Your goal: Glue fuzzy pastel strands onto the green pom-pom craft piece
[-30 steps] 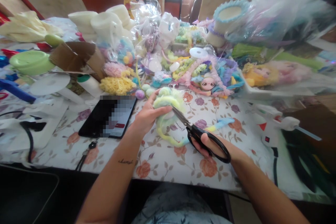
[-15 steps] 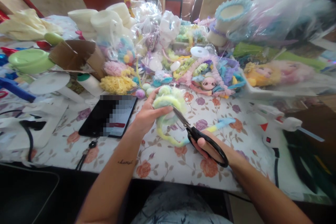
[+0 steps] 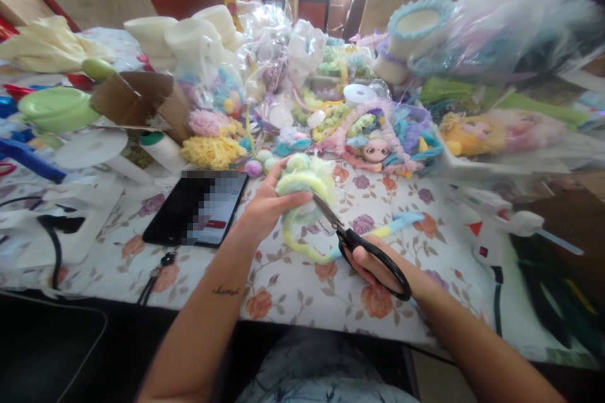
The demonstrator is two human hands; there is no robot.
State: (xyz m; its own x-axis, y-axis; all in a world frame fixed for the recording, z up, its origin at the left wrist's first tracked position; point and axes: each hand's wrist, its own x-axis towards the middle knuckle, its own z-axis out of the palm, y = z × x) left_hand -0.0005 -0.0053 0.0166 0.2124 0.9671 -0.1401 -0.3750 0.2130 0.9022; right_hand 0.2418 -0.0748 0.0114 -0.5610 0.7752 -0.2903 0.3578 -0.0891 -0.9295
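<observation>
Can see v. little change around fluffy yellow-green yarn piece (image 3: 305,181) since prev frame: reads "20" instead of "19" on black smartphone (image 3: 165,208), lying L of piece. Shows no new cut or fold in piece, so prob. a pause or tiny snip, too small to tell.

Going L to R: at piece's L edge, have L hand (image 3: 259,206) pinching it, thumb flat across front, other fingers behind, mostly hidden. Just up-L of piece, can spot round lilac pompom (image 3: 253,168). Holding piece itself above white floral tablecloth (image 3: 293,289), or just resting on it; can't tell. Below piece, see soft yellow-blue fuzzy cord (image 3: 302,252) curving down, then off R behind black-handled metal scissors (image 3: 348,239). Have blades pointing up-L, looking almost closed, tips at piece's R edge. Down-R of piece, gripping scissors w/ R hand (image 3: 384,269), fingers curled round handle loops; can't tell exact threading. Vs. oldest frame, have handle loops a bit lower. Far R of piece, find white glue gun (image 3: 486,217), approx same spot.
</observation>
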